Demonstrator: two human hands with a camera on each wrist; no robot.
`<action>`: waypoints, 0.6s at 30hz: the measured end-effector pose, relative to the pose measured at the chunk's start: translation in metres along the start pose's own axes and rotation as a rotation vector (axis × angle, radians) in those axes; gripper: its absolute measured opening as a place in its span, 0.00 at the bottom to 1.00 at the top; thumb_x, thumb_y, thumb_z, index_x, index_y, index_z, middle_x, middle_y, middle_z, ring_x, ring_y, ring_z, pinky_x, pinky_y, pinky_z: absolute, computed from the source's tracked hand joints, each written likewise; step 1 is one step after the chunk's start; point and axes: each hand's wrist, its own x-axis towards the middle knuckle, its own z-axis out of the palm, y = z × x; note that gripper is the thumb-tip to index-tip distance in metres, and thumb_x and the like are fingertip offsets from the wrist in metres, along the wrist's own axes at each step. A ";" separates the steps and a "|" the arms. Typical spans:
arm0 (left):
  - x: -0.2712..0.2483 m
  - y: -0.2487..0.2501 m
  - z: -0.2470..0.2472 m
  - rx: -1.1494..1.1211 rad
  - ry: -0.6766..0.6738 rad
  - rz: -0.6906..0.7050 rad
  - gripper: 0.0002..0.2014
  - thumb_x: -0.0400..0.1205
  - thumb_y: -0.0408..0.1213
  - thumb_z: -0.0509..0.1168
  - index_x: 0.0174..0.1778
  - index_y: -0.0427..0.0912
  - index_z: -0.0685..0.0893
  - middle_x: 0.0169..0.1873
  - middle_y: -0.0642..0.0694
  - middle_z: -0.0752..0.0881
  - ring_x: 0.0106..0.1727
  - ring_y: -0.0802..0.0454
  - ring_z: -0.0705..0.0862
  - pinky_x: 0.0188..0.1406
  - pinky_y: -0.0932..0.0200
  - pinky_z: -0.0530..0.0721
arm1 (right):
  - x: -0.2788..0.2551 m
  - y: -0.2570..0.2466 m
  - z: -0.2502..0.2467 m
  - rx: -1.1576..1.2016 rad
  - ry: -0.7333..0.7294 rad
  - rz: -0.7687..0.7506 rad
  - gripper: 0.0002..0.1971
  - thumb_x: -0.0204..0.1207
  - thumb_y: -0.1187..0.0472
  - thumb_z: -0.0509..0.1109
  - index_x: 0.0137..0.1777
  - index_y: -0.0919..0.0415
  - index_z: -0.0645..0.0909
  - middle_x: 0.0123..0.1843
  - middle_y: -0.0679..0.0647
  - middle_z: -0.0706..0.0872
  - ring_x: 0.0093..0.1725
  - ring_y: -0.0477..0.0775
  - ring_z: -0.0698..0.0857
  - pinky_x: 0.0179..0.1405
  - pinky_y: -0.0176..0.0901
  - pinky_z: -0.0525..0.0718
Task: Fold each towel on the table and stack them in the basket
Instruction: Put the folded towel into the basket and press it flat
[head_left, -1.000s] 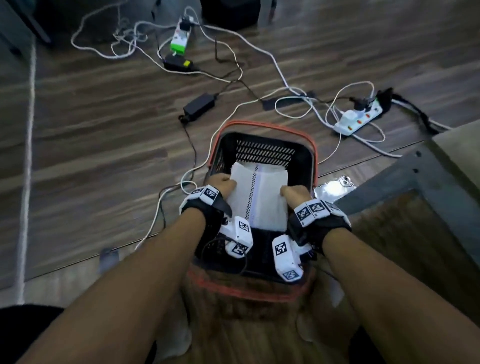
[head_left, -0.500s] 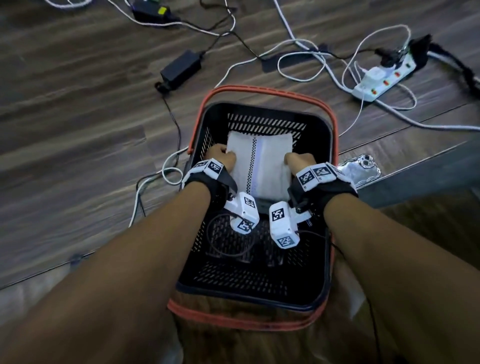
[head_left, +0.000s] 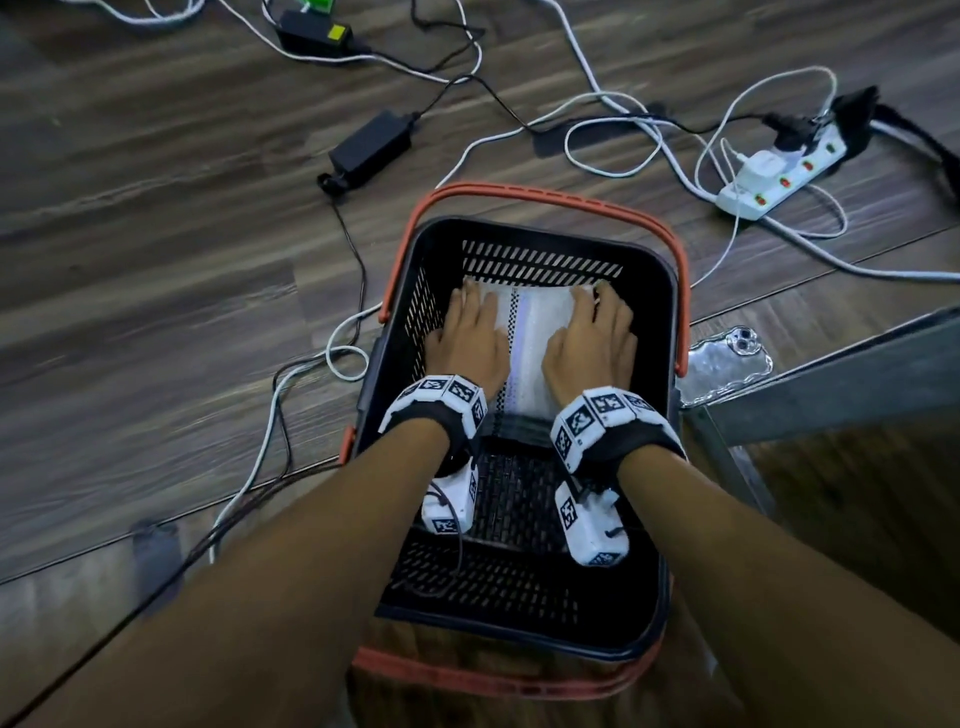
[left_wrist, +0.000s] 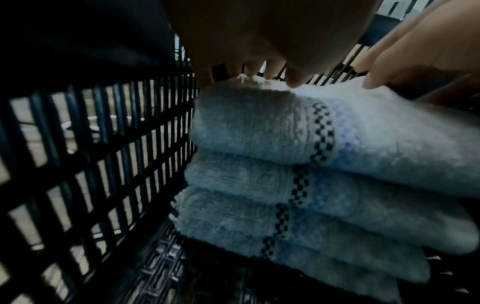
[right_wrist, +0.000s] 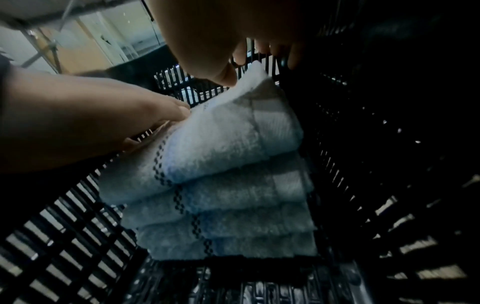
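Two hands flat on a stack of folded towels in the basket

Left hand (head_left: 470, 338) and right hand (head_left: 592, 340) lie with straight fingers on the top towel (head_left: 524, 332); four folded towels (right_wrist: 221, 205) sit stacked beneath them, inside one black basket (head_left: 670, 332).

Both hands, right hand (right_wrist: 233, 41) and left hand (right_wrist: 103, 115), press flat on the top towel (right_wrist: 228, 135) stacked in the black basket (right_wrist: 78, 236).

Counts: 4 folded towels (right_wrist: 228, 148) stacked in 1 basket (head_left: 670, 291). 2 hands on top, left hand (head_left: 470, 343) and right hand (head_left: 592, 348). Floor: 1 power strip (head_left: 779, 179) at 2 o'clock, 2 black adapters (head_left: 371, 143), 1 phone (head_left: 727, 364) at 3.
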 end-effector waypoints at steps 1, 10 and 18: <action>0.002 -0.003 0.004 0.005 -0.020 0.000 0.27 0.87 0.44 0.45 0.82 0.44 0.49 0.83 0.45 0.44 0.83 0.47 0.44 0.75 0.38 0.61 | 0.000 0.002 0.005 -0.017 -0.032 -0.020 0.26 0.76 0.65 0.60 0.75 0.61 0.64 0.81 0.59 0.60 0.79 0.61 0.59 0.71 0.59 0.66; 0.018 -0.027 0.040 0.035 0.034 0.074 0.27 0.86 0.46 0.43 0.82 0.45 0.47 0.83 0.45 0.48 0.83 0.43 0.46 0.77 0.40 0.60 | -0.010 0.016 0.056 0.042 -0.081 -0.004 0.30 0.80 0.58 0.55 0.82 0.63 0.53 0.85 0.59 0.48 0.82 0.61 0.55 0.76 0.60 0.65; 0.013 -0.022 0.041 0.059 0.066 0.062 0.28 0.86 0.47 0.42 0.82 0.45 0.43 0.83 0.47 0.44 0.83 0.42 0.40 0.80 0.45 0.51 | -0.012 0.013 0.059 -0.011 -0.109 0.002 0.31 0.82 0.57 0.52 0.83 0.63 0.49 0.85 0.60 0.45 0.82 0.64 0.54 0.76 0.61 0.63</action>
